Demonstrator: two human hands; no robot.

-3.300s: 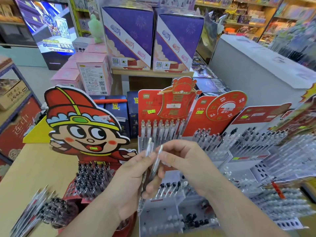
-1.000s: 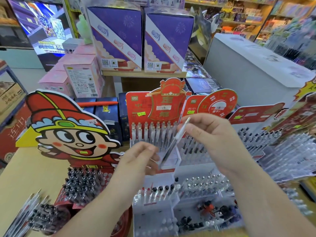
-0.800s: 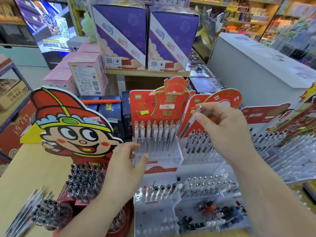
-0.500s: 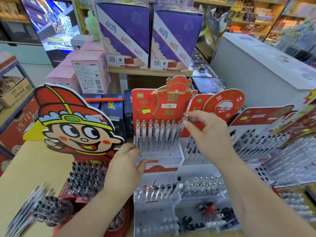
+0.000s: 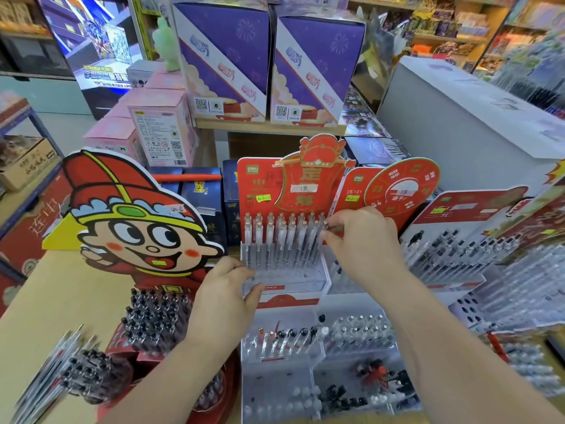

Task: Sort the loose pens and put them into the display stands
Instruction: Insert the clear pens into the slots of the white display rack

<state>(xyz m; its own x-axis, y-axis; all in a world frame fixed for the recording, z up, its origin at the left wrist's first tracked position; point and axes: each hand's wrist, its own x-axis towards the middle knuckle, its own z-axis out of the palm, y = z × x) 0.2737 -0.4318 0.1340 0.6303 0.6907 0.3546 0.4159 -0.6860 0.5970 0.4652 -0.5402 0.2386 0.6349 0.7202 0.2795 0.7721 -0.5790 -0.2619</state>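
Observation:
A clear acrylic display stand (image 5: pixel 284 276) with a red header card holds a row of upright clear pens (image 5: pixel 275 237). My right hand (image 5: pixel 360 240) pinches the top of one clear pen (image 5: pixel 323 232) at the right end of that row, the pen standing in the stand. My left hand (image 5: pixel 226 298) rests on the stand's lower left front corner, fingers relaxed against the acrylic. Loose pens (image 5: pixel 42 381) lie in a bundle at the lower left on the wooden table.
A cartoon-head stand (image 5: pixel 131 221) with black-capped pens (image 5: pixel 156 319) stands at the left. Further clear stands with pens (image 5: pixel 452 255) fill the right, lower trays (image 5: pixel 305 338) the foreground. Purple boxes (image 5: pixel 223 62) and a white box (image 5: pixel 470 123) stand behind.
My right hand carried the clear pen from my left hand up and lowered it into the right end of the stand's row. My left hand moved onto the stand's front corner.

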